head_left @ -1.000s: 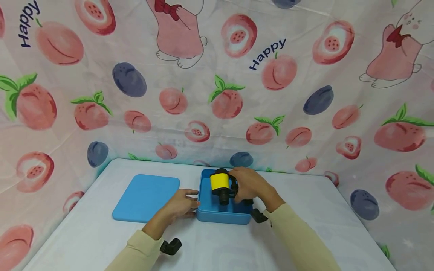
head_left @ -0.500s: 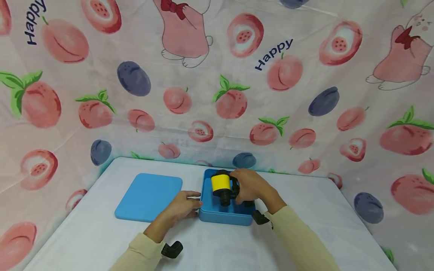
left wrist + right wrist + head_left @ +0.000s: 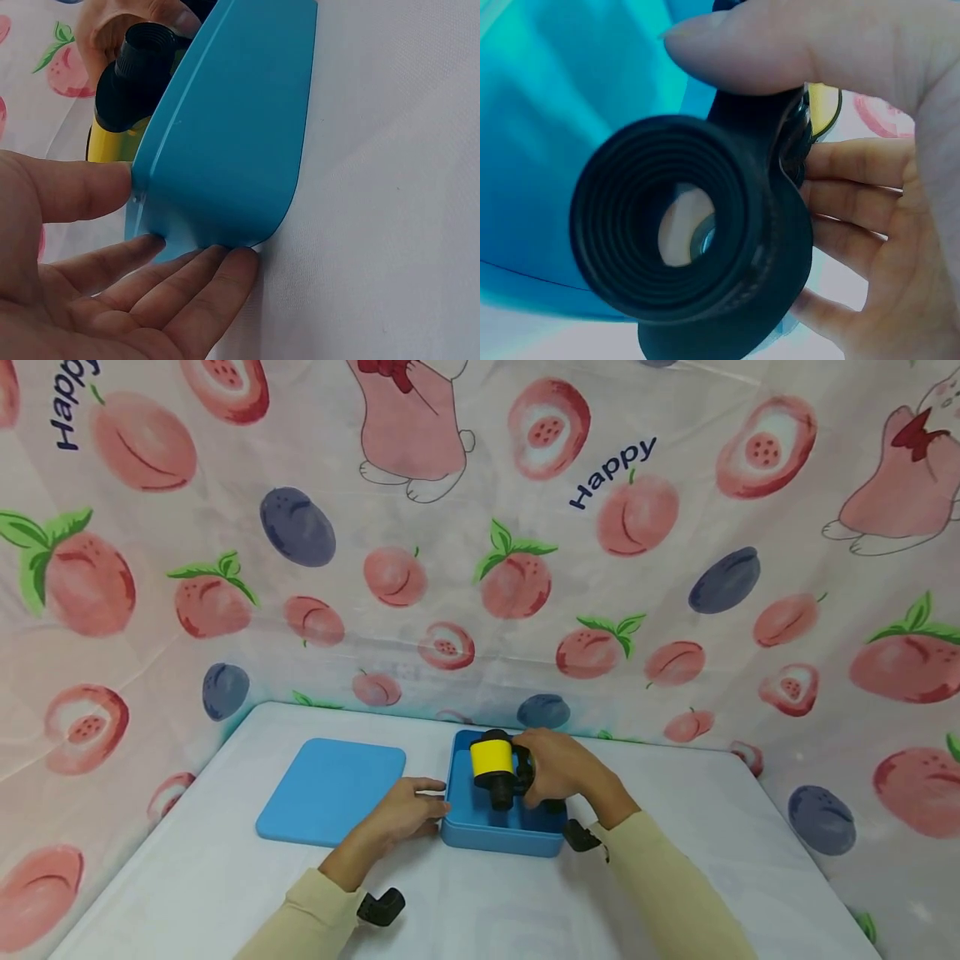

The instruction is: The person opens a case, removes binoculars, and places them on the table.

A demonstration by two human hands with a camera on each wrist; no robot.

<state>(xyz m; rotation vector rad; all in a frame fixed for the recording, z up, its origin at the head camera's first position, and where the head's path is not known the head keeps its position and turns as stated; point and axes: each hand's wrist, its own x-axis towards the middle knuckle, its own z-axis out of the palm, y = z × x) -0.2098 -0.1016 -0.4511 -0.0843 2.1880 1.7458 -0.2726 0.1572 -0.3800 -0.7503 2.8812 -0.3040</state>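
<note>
Yellow-and-black binoculars (image 3: 492,758) are inside the outline of an open blue box (image 3: 502,840) in the head view. My right hand (image 3: 561,767) grips them around the middle and the right barrel, covering much of that side. Close up in the right wrist view, a black ribbed eyepiece (image 3: 667,225) faces the camera, with thumb and fingers on either side of the body. My left hand (image 3: 408,812) touches the box's left side. In the left wrist view its thumb is at the rim and its extended fingertips lie against the blue wall (image 3: 232,120).
A flat blue lid (image 3: 330,793) lies on the white table (image 3: 487,910) left of the box. Behind the table hangs a fruit-print cloth (image 3: 450,568). Black wrist mounts (image 3: 382,907) stick out from the sleeves.
The head view shifts slightly. Both hands, the binoculars and the box keep their places relative to each other.
</note>
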